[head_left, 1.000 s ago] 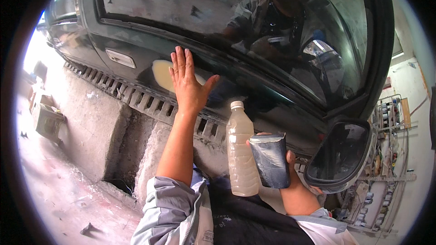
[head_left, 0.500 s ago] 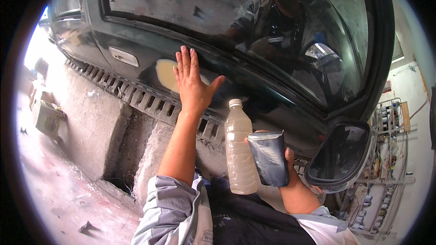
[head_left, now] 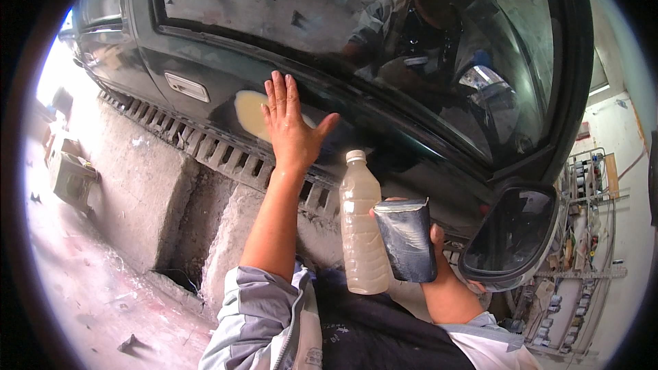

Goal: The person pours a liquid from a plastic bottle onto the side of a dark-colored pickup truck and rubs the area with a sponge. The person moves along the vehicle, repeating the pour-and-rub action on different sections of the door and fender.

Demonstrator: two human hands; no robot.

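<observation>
My left hand [head_left: 295, 133] lies flat with fingers spread on the dark car door [head_left: 226, 75]. It covers part of a smooth cream-coloured filler patch [head_left: 251, 114], which shows on both sides of the palm. Lower down, my right hand [head_left: 440, 257] grips a sanding block [head_left: 406, 240] wrapped in dark, pale-scuffed sandpaper, the thumb along its right side. Right beside the block stands a clear plastic bottle [head_left: 362, 233] of cloudy liquid with a white cap. Whether my right fingers also hold the bottle is hidden behind the block.
The door handle [head_left: 186, 87] is left of the patch, and the wing mirror [head_left: 510, 236] juts out at right. A slotted grating [head_left: 205, 147] and a concrete channel [head_left: 188, 219] run below the car. Cluttered shelving [head_left: 576, 260] stands far right.
</observation>
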